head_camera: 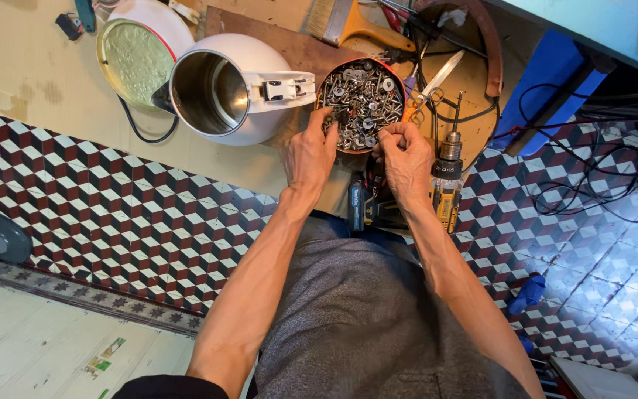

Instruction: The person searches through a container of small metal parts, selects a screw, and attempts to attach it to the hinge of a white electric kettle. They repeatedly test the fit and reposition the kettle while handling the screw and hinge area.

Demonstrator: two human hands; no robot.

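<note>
A round tin (pixel 400 83) full of several screws and washers (pixel 363 100) sits on a cardboard sheet (pixel 46 81) on the floor. My left hand (pixel 309 154) rests at the tin's near left rim, with its fingertips reaching in among the screws. My right hand (pixel 406 159) is at the near right rim, fingers curled and pinched together over the screws; whether it holds one I cannot tell. A white electric kettle (pixel 230 92) lies on its side just left of the tin, its open mouth facing me.
The kettle's base (pixel 138 55) lies behind it. A cordless drill (pixel 447 185) lies beside my right wrist, a dark battery tool (pixel 359 203) between my wrists. Scissors (pixel 437 77), a paintbrush (pixel 348 21) and cables (pixel 592 170) lie around. Patterned floor tiles (pixel 112 207) spread to the left.
</note>
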